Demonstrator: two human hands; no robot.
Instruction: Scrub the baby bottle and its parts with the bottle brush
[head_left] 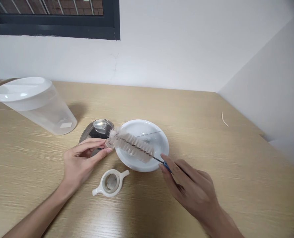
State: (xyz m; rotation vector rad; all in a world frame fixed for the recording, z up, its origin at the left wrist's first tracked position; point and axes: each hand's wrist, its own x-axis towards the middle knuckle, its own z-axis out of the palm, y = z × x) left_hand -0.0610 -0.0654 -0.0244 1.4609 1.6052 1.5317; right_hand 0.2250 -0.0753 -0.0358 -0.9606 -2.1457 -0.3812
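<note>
Evidently, bristles meet a clear piece between the two hands

The left fingers (99, 156) pinch a small clear piece (109, 143); the right fingers (174, 167) close on the blue handle of a brush (137, 147). The bristle tip is against the piece, perhaps being worked into it; how deep, I cannot tell. As I judge it, moving the brush calls for a steady left pinch and a push or twist in line with the wire.

Below the bristles, between both sets of fingers, sits the white bowl (163, 142). Beyond the left fingers lies a dark round lid (89, 129), with a pitcher (49, 114) farther left; nearer the body is a two-handled strainer (111, 181). Right of the right fingers, the counter (199, 125) gives room to draw back.
</note>
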